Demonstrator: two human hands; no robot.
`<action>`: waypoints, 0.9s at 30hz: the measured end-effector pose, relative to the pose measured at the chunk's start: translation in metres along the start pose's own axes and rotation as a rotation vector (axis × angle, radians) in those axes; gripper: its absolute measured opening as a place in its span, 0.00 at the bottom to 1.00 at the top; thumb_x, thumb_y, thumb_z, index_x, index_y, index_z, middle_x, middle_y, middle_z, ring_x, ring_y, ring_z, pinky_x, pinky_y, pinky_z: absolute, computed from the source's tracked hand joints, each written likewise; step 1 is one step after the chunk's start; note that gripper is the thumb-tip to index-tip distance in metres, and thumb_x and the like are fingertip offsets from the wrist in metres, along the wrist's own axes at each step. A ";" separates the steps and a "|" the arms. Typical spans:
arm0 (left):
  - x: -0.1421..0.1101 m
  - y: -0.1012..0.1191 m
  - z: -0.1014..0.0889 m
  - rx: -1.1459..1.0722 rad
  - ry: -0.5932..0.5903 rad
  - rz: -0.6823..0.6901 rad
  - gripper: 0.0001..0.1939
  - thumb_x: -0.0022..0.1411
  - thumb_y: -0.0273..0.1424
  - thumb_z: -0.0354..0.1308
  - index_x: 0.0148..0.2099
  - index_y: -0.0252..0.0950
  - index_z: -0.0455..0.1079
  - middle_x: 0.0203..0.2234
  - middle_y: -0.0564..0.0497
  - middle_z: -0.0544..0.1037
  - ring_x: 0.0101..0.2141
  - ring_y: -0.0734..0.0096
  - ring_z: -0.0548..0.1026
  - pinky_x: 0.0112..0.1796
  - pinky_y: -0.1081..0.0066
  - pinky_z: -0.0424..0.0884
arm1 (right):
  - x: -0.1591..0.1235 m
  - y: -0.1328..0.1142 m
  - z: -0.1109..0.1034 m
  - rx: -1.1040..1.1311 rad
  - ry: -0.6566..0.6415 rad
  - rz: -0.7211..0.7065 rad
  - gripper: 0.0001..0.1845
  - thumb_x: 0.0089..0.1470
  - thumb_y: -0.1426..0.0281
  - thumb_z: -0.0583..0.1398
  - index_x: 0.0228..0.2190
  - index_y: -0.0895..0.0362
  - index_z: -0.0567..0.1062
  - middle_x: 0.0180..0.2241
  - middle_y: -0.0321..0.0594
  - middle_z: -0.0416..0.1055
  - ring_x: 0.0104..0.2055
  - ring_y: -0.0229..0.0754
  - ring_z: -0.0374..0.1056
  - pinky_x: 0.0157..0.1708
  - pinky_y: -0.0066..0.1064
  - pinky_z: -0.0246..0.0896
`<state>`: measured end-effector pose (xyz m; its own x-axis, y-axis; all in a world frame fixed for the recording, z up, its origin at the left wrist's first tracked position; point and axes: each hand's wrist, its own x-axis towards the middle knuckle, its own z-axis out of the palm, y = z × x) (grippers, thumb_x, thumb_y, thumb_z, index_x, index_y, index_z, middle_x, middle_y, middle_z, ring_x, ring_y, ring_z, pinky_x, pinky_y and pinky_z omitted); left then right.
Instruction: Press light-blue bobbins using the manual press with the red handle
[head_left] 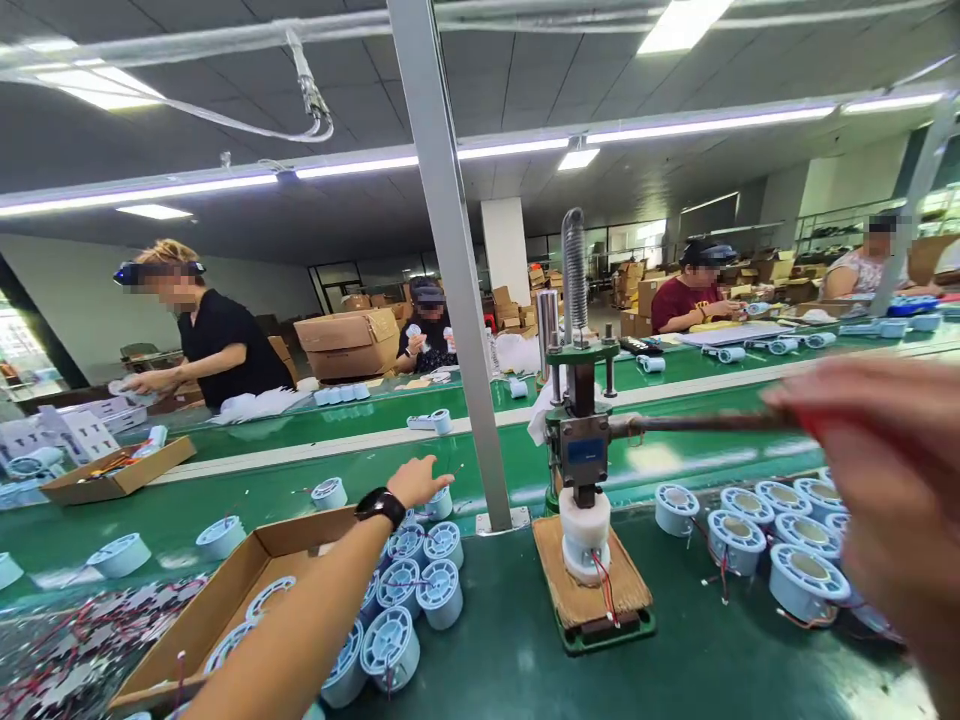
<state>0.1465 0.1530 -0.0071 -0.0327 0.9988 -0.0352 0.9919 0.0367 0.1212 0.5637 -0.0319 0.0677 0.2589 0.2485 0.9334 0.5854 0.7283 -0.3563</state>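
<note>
My left hand (417, 481), with a black watch on the wrist, reaches out over a cluster of pale blue round housings (420, 575) and touches or hovers at the farthest one (439, 502); I cannot tell whether it grips it. My right hand (877, 480), large and blurred at the right edge, is closed on the long lever handle (697, 423) of a small hand press (577, 440). Under the press ram sits a white round part (585, 535) with red wires, on a wooden base plate (592, 590).
An open cardboard box (225, 600) lies at my left with blue housings inside. More blue housings (757, 520) stand right of the press. A grey steel post (457, 300) rises ahead. Loose wired parts (67, 640) lie at far left. Other workers sit across the green conveyor (300, 480).
</note>
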 end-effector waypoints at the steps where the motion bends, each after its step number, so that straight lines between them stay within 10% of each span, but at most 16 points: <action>1: 0.007 0.004 0.005 0.022 -0.048 -0.005 0.27 0.64 0.40 0.58 0.58 0.26 0.65 0.52 0.35 0.70 0.53 0.55 0.68 0.55 0.53 0.62 | 0.031 0.002 0.018 -0.009 0.027 -0.058 0.11 0.60 0.67 0.56 0.40 0.42 0.76 0.39 0.37 0.71 0.44 0.44 0.68 0.48 0.43 0.63; 8: -0.001 0.021 0.005 -0.005 -0.138 0.129 0.12 0.61 0.29 0.59 0.47 0.31 0.72 0.44 0.45 0.74 0.45 0.66 0.72 0.50 0.61 0.68 | 0.146 0.056 0.124 0.042 -0.211 0.022 0.12 0.58 0.72 0.52 0.36 0.61 0.74 0.37 0.44 0.71 0.40 0.40 0.66 0.40 0.34 0.60; 16: -0.025 0.012 0.005 -0.064 -0.241 0.134 0.14 0.65 0.37 0.57 0.42 0.29 0.72 0.36 0.47 0.75 0.39 0.67 0.74 0.44 0.64 0.71 | 0.153 0.067 0.131 0.001 -0.275 0.080 0.21 0.62 0.71 0.49 0.52 0.62 0.71 0.47 0.45 0.69 0.51 0.40 0.65 0.54 0.37 0.59; 20: -0.035 0.016 0.015 -0.043 -0.207 0.137 0.18 0.68 0.40 0.52 0.46 0.29 0.73 0.37 0.45 0.76 0.41 0.66 0.75 0.48 0.60 0.69 | 0.071 0.054 0.105 0.007 -0.242 0.055 0.33 0.63 0.63 0.50 0.66 0.59 0.53 0.63 0.44 0.54 0.65 0.41 0.52 0.64 0.37 0.47; 23: -0.050 0.017 0.021 0.004 -0.142 0.106 0.23 0.66 0.39 0.57 0.58 0.32 0.68 0.51 0.40 0.72 0.53 0.58 0.69 0.57 0.50 0.61 | -0.051 0.050 0.093 0.097 -0.008 0.201 0.35 0.58 0.62 0.57 0.64 0.50 0.55 0.58 0.45 0.61 0.59 0.46 0.61 0.56 0.45 0.61; 27: -0.078 0.004 0.011 0.038 0.093 0.061 0.22 0.69 0.37 0.51 0.60 0.32 0.65 0.55 0.42 0.69 0.56 0.62 0.66 0.60 0.53 0.56 | -0.178 0.055 0.107 0.058 -0.315 0.603 0.49 0.52 0.52 0.59 0.67 0.50 0.45 0.57 0.50 0.62 0.55 0.56 0.65 0.53 0.54 0.61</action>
<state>0.1548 0.0752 -0.0149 0.0182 0.9978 0.0632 0.9963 -0.0235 0.0827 0.4674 0.0318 -0.1133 0.2862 0.7892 0.5433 0.3644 0.4348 -0.8235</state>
